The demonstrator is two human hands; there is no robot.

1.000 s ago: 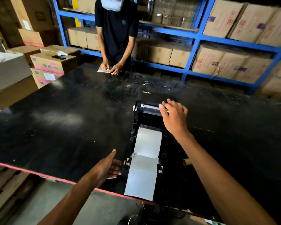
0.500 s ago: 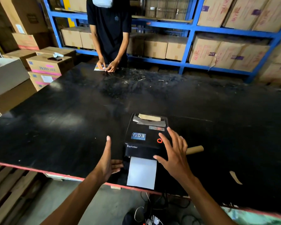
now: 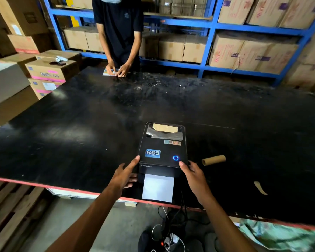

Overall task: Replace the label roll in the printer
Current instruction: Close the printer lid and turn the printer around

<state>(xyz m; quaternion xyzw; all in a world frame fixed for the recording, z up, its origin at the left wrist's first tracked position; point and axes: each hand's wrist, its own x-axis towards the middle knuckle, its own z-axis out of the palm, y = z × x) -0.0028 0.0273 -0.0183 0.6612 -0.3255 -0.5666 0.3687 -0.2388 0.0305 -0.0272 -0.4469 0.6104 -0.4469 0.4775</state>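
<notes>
A black label printer [image 3: 162, 148] stands near the front edge of the black table [image 3: 80, 128], its lid down and a blue ring lit on top. A white strip of labels [image 3: 157, 187] hangs out of its front slot. My left hand [image 3: 125, 176] rests against the printer's front left corner, fingers spread. Fingers apart, my right hand [image 3: 194, 176] touches the front right corner, thumb by the lit ring. An empty cardboard roll core [image 3: 214, 160] lies on the table to the right of the printer.
Another person [image 3: 119, 33] stands at the far side of the table, hands on a small paper. Cardboard boxes [image 3: 49, 71] are stacked at the left. Blue shelving [image 3: 209, 26] holds more boxes behind. Cables and a power strip [image 3: 169, 239] lie on the floor below. A paper scrap [image 3: 260, 187] lies at right.
The printer lid went from open to closed under my right hand. The indicator ring turned from red to blue. Both hands now sit at the printer's front corners.
</notes>
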